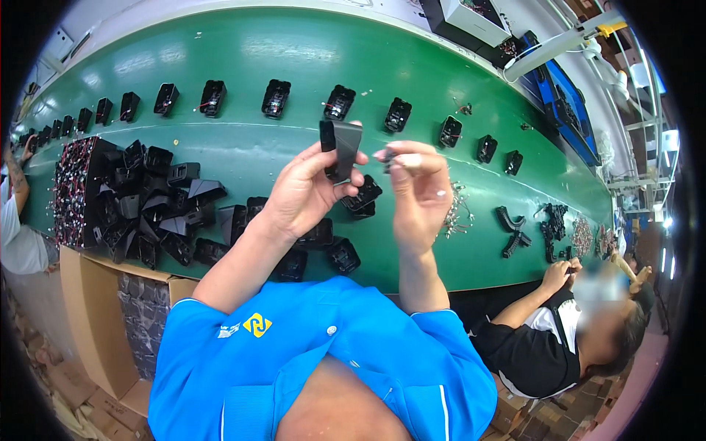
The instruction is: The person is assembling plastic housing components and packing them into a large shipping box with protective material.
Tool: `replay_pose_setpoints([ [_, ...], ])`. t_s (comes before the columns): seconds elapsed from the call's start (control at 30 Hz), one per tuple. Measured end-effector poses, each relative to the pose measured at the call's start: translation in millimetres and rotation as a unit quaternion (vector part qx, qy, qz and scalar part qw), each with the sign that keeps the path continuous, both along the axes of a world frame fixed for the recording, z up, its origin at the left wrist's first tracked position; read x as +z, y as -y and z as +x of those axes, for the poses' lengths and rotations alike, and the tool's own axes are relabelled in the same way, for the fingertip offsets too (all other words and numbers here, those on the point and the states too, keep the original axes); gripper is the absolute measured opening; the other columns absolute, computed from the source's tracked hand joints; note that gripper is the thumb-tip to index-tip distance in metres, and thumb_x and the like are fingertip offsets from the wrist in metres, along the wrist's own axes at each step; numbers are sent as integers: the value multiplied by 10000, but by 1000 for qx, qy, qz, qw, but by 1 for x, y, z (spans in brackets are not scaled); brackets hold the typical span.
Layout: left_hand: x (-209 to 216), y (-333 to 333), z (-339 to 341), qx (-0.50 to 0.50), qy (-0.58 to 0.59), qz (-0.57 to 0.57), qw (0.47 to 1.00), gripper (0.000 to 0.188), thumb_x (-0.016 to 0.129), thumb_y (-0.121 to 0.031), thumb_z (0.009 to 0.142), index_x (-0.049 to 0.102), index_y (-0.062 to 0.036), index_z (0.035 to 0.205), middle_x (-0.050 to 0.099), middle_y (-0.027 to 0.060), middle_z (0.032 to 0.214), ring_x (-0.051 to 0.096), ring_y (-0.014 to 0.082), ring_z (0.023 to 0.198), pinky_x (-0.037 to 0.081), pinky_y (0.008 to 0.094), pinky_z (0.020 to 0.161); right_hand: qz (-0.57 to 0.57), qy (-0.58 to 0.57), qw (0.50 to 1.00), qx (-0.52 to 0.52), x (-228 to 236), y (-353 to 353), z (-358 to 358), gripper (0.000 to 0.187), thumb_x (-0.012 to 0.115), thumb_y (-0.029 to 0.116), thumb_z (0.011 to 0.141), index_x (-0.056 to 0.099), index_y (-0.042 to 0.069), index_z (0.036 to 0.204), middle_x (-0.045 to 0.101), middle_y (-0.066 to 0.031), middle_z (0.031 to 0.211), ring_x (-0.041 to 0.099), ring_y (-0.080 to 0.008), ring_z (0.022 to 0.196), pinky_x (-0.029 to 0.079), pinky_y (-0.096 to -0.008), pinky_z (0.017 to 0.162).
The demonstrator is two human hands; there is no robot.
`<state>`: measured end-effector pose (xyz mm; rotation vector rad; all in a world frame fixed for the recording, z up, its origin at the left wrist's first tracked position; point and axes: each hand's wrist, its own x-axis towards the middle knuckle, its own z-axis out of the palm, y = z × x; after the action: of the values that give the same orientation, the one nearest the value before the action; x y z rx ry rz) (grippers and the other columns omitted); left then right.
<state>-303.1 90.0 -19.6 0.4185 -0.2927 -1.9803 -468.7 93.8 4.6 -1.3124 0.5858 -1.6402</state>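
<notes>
My left hand (309,192) is raised over the green conveyor belt (243,143) and grips a black plastic housing (340,145), held upright between thumb and fingers. My right hand (418,192) is beside it, fingers pinched on a small dark part (387,155) close to the housing's right side. Under both hands lie several loose black housings (362,195) on the belt.
A heap of black housings (151,206) sits at the left, a row of them (276,99) along the far side. Small metal pieces (456,213) lie to the right. A seated person (548,334) works at right; another person's arm (16,184) shows at far left. Cardboard boxes (92,316) stand below.
</notes>
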Motion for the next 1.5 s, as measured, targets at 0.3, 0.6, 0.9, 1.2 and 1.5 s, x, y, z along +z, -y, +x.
replay_pose_setpoints([
  [0.3,28,-12,-7,25,-48,-7,998,460,452,-219,1068,380,-120,1511,585,154,1301,616,196,1027,538,350,876,-200,-393,866,-236,-7,-10,28,192,709,-1,823,670,131,957,710,-4,1066,632,-215,1100,341,-463,1098],
  [0.6,13,-11,-5,38,-4,-80,996,475,427,-197,1083,330,-106,1538,486,154,1415,582,194,1118,514,338,934,-124,-472,820,-300,-6,-9,23,210,718,40,798,689,196,935,716,112,975,560,-156,1192,130,-508,1151],
  [0.9,9,-14,-3,56,208,-109,970,603,624,-43,976,359,-49,1517,545,120,1267,583,185,1114,494,274,971,-136,-438,836,-302,-19,-3,15,191,762,58,697,680,145,846,601,-25,1294,442,-273,1274,241,-469,1109],
  [1.2,21,-15,-5,79,308,-273,908,571,700,-10,906,459,4,1424,559,133,1234,584,195,1118,463,311,1029,-169,-338,877,-296,-34,5,3,224,774,65,704,723,116,917,481,-135,1396,406,-314,1302,310,-458,1104],
  [1.5,15,-6,-31,55,295,-203,932,510,675,-4,916,492,-3,1392,558,149,1270,574,207,1135,449,336,1039,-128,-377,867,-301,-36,4,-8,298,750,97,676,653,51,954,499,-141,1411,436,-322,1251,297,-458,1070],
])
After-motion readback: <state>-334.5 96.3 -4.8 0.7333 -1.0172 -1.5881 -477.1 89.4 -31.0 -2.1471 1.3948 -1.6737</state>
